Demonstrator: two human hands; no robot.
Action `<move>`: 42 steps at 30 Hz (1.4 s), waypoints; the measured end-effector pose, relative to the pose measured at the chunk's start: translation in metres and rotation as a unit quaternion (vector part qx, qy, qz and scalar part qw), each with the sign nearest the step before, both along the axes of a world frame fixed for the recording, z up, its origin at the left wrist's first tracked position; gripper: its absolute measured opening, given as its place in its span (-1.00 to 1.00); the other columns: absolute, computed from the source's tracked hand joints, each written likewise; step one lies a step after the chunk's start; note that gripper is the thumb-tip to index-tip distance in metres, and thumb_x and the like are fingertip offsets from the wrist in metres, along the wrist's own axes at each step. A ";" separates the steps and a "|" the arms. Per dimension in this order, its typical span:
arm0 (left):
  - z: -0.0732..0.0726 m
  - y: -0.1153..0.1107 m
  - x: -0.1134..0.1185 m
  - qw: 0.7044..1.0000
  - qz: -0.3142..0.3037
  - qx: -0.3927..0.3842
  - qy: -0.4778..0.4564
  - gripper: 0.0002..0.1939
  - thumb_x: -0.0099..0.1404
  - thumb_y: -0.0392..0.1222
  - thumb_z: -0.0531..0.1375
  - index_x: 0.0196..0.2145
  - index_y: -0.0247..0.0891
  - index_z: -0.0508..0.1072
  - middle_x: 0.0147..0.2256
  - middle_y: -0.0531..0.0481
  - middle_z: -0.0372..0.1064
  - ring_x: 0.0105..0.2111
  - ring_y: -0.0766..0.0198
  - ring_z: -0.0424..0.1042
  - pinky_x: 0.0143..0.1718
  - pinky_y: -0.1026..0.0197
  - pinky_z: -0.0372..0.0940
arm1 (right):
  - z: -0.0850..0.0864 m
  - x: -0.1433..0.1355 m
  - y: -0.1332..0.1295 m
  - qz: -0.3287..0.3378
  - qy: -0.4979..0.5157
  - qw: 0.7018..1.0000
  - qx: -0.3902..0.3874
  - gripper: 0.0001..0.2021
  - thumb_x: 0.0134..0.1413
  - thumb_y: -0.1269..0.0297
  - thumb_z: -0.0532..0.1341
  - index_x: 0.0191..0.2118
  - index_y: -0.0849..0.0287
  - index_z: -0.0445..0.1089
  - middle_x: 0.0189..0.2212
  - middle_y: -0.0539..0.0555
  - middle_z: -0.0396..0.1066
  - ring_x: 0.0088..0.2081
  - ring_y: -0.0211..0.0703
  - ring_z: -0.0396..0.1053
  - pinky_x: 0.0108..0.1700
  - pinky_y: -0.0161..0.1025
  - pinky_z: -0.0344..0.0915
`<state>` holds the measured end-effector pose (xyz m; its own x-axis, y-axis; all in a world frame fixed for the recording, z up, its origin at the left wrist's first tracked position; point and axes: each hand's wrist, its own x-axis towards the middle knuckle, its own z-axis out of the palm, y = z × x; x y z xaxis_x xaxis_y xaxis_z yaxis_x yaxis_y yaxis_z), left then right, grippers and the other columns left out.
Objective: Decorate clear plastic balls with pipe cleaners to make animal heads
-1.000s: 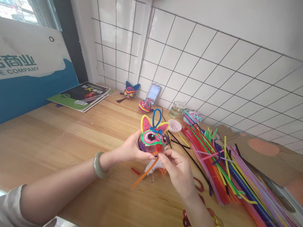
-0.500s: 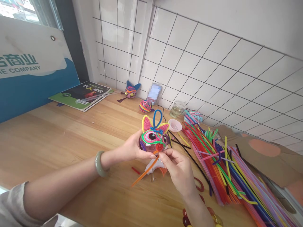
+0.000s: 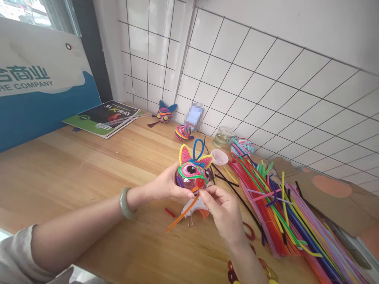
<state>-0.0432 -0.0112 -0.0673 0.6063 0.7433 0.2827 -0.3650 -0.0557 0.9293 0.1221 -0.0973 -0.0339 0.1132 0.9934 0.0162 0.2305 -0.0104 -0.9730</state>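
Observation:
My left hand point(image 3: 168, 184) is wrapped round a clear ball ornament point(image 3: 189, 182) with pink-and-yellow ears, a blue loop on top, black-pupilled eyes and a red spiral nose. At the ornament's lower edge, the fingers of my right hand point(image 3: 220, 205) pinch an orange pipe cleaner point(image 3: 182, 216), whose free end hangs down to the left. Beneath the hands a white tool, perhaps a glue gun point(image 3: 189, 207), lies partly hidden on the wooden table point(image 3: 133, 244). A short red piece point(image 3: 169, 212) rests beside it.
Pipe cleaners point(image 3: 266, 209) in many colours cover the right side, near cardboard point(image 3: 322, 197). Behind stand decorated balls point(image 3: 164, 114), a lit phone point(image 3: 194, 115), a glass jar point(image 3: 222, 137) and a pink bowl point(image 3: 219, 157). Books point(image 3: 103, 118) lie at the back left.
The camera view has shifted slightly. Both hands keep nearly the same hold on the ornament and the orange pipe cleaner.

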 end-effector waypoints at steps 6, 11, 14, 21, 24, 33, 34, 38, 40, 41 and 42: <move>-0.006 0.003 -0.002 0.997 -0.054 0.008 -0.051 -0.12 -0.05 0.17 0.42 0.13 -0.30 0.27 0.05 -0.29 0.40 0.06 -0.09 0.39 0.08 -0.02 0.27 | 0.000 0.000 0.001 -0.009 0.009 1.000 0.004 -0.68 0.00 0.01 0.31 -0.50 0.19 0.41 -0.59 -0.03 0.33 -0.52 -0.31 0.21 -0.45 -0.36 0.18; -0.006 0.005 -0.005 0.998 -0.021 0.048 -0.027 -0.18 0.10 0.35 0.23 0.12 -0.30 0.31 0.11 -0.29 0.35 0.11 -0.08 0.34 0.13 -0.03 0.22 | 0.002 -0.001 0.000 -0.007 0.008 1.000 0.016 -0.69 0.00 0.03 0.31 -0.52 0.19 0.40 -0.64 -0.07 0.26 -0.56 -0.34 0.16 -0.48 -0.37 0.15; -0.002 0.002 -0.004 0.999 -0.022 0.016 -0.020 -0.17 0.04 0.32 0.29 0.10 -0.32 0.31 0.06 -0.29 0.39 0.07 -0.07 0.38 0.09 -0.02 0.26 | 0.002 -0.001 0.001 -0.007 0.007 1.000 0.022 -0.69 0.00 0.04 0.31 -0.52 0.19 0.39 -0.64 -0.07 0.26 -0.57 -0.34 0.15 -0.49 -0.37 0.15; 0.004 -0.002 -0.001 0.998 -0.014 -0.053 0.007 -0.24 -0.06 0.04 0.46 0.03 -0.30 0.33 -0.04 -0.23 0.47 -0.07 0.01 0.47 -0.03 0.05 0.34 | -0.001 -0.002 0.001 0.000 0.006 1.000 0.017 -0.71 0.03 0.05 0.30 -0.50 0.19 0.42 -0.60 -0.03 0.34 -0.54 -0.31 0.20 -0.46 -0.35 0.17; 0.007 -0.003 0.000 0.999 -0.006 -0.048 0.011 -0.31 -0.03 -0.02 0.46 0.01 -0.30 0.35 -0.09 -0.19 0.50 -0.11 0.05 0.49 -0.02 0.07 0.33 | 0.000 -0.002 0.000 0.001 0.002 1.000 0.020 -0.71 0.04 0.06 0.30 -0.50 0.18 0.43 -0.60 -0.04 0.35 -0.53 -0.31 0.21 -0.46 -0.36 0.17; 0.009 -0.004 -0.001 0.999 -0.014 -0.045 0.016 -0.40 0.04 -0.08 0.43 0.00 -0.30 0.37 -0.12 -0.14 0.50 -0.15 0.12 0.50 -0.05 0.12 0.36 | -0.001 -0.003 0.000 0.001 -0.001 1.000 0.013 -0.70 0.04 0.04 0.30 -0.49 0.18 0.44 -0.59 -0.01 0.39 -0.52 -0.26 0.29 -0.44 -0.32 0.24; 0.009 -0.004 -0.002 0.999 -0.016 -0.046 0.017 -0.39 0.04 -0.08 0.43 0.01 -0.29 0.37 -0.12 -0.14 0.50 -0.15 0.11 0.49 -0.05 0.12 0.36 | -0.001 -0.003 0.000 0.001 -0.003 1.000 0.014 -0.70 0.04 0.04 0.30 -0.49 0.18 0.44 -0.59 -0.01 0.39 -0.51 -0.26 0.29 -0.44 -0.32 0.24; 0.011 -0.002 -0.003 0.999 -0.032 -0.039 0.008 -0.34 0.01 -0.02 0.43 0.02 -0.29 0.37 -0.10 -0.16 0.50 -0.10 0.07 0.48 -0.02 0.08 0.34 | 0.000 -0.002 0.000 -0.006 -0.003 1.000 0.022 -0.70 0.02 0.04 0.30 -0.50 0.18 0.43 -0.60 -0.01 0.37 -0.52 -0.27 0.26 -0.45 -0.32 0.23; 0.013 -0.002 -0.004 0.999 -0.044 -0.032 0.006 -0.34 0.02 0.00 0.42 0.03 -0.28 0.37 -0.08 -0.18 0.49 -0.07 0.05 0.46 0.00 0.07 0.33 | 0.000 -0.002 0.000 -0.008 0.002 1.000 0.024 -0.70 0.01 0.04 0.31 -0.51 0.19 0.42 -0.61 -0.03 0.34 -0.54 -0.30 0.23 -0.47 -0.34 0.20; 0.014 -0.002 -0.004 0.998 -0.050 -0.030 0.008 -0.34 0.03 0.00 0.42 0.04 -0.28 0.38 -0.06 -0.19 0.49 -0.05 0.04 0.46 0.00 0.06 0.32 | 0.001 -0.002 0.000 -0.009 0.004 1.000 0.024 -0.70 0.00 0.05 0.31 -0.52 0.19 0.41 -0.62 -0.04 0.33 -0.55 -0.30 0.22 -0.47 -0.34 0.20; 0.014 -0.002 -0.005 0.998 -0.056 -0.030 0.010 -0.35 0.03 -0.01 0.42 0.04 -0.28 0.38 -0.05 -0.19 0.48 -0.05 0.03 0.46 0.01 0.06 0.32 | 0.001 -0.002 0.000 -0.009 0.006 1.000 0.023 -0.70 0.00 0.05 0.31 -0.52 0.19 0.41 -0.62 -0.04 0.33 -0.55 -0.31 0.21 -0.48 -0.34 0.19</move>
